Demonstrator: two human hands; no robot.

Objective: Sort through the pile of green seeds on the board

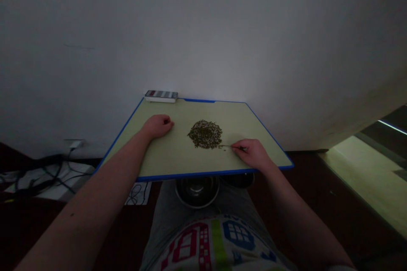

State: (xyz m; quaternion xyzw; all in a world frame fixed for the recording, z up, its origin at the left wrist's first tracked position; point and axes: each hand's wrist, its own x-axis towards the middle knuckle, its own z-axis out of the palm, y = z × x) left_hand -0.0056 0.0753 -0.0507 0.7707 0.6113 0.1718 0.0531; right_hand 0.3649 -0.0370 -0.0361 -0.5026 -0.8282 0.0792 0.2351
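A pile of small dark brownish-green grains (205, 134) is spread in the middle of a pale tabletop board (178, 156) with blue edging. My right hand (252, 152) pinches a thin, light-coloured stick-like tool (226, 146); its exact kind is too small to make out. The tool's tip points left, at the lower right edge of the pile, where a few loose grains lie. To the left of the pile, my left hand (158, 126) rests on the board, apart from the grains. Its fingers are curled into a loose fist, with nothing seen in them.
A phone (161, 94) lies on a white box at the board's far left corner. Below the near edge, a metal bowl (197, 190) sits at my lap, with a second dark bowl (238, 179) beside it. Cables and a wall plug (74, 144) are at left; a wall stands behind.
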